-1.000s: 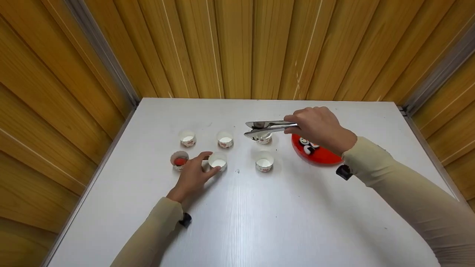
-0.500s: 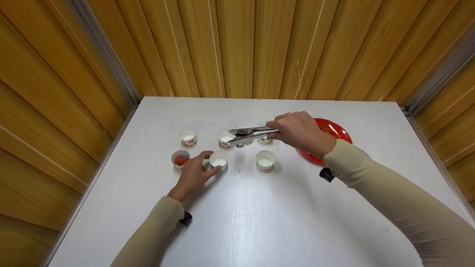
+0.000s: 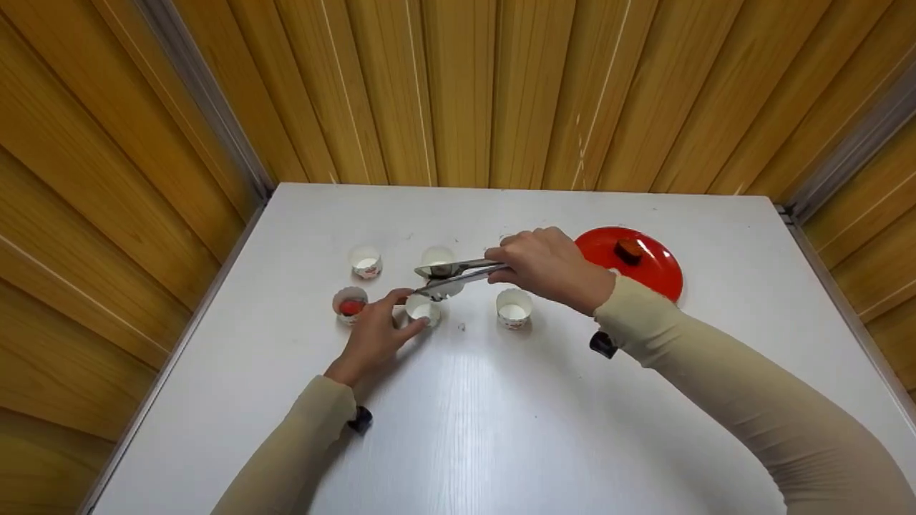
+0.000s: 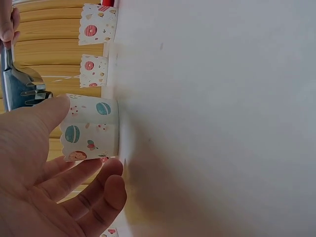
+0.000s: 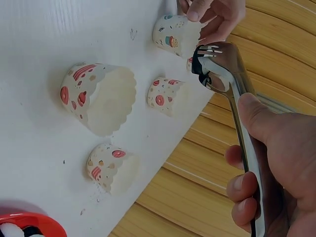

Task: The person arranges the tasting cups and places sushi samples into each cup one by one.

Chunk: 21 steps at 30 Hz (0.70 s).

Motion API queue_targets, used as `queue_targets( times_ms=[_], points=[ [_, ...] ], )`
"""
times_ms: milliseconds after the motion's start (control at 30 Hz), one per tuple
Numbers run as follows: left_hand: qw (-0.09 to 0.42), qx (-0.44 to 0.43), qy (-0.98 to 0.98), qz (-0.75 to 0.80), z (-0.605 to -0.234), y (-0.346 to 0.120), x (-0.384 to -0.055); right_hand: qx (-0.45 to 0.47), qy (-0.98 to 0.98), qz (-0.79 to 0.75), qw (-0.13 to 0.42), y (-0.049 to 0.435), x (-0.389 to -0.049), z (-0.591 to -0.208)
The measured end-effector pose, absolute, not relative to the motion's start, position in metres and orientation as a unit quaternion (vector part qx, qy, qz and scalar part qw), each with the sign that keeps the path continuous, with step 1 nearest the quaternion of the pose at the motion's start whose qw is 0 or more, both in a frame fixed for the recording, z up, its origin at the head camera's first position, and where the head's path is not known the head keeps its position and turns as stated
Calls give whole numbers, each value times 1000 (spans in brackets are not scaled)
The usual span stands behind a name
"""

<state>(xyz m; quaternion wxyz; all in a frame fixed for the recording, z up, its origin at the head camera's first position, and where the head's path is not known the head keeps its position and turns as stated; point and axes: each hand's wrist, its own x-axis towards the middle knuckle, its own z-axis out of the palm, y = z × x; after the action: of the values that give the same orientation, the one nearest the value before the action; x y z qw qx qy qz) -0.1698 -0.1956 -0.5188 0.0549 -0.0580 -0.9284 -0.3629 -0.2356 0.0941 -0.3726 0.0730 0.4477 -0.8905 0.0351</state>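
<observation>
My left hand holds a white paper baking cup between thumb and fingers; the cup is upright on the white table and printed with teal and red pictures. With my right hand I grip metal tongs, their tips close over that cup's rim. Between the tips is a small black-and-white piece, mostly covered by the metal. Left of my left hand, another baking cup has a red piece inside.
More baking cups stand around: one at the back left, one to the right, others partly behind the tongs and right hand. A red plate at the right bears a brown-orange piece and black-and-white pieces. Wood-look panels wall the table.
My right hand has carried the tongs left and toward me, from near the plate to over the held cup. More of the plate shows. My left hand stays on its cup.
</observation>
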Motion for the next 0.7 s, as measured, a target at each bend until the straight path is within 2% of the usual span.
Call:
queue_targets(
  times_ms=[700],
  points=[
    [54, -62, -929, -362, -518, -193, -170, 459, -886, 25, 60, 79, -231, -387]
  ],
)
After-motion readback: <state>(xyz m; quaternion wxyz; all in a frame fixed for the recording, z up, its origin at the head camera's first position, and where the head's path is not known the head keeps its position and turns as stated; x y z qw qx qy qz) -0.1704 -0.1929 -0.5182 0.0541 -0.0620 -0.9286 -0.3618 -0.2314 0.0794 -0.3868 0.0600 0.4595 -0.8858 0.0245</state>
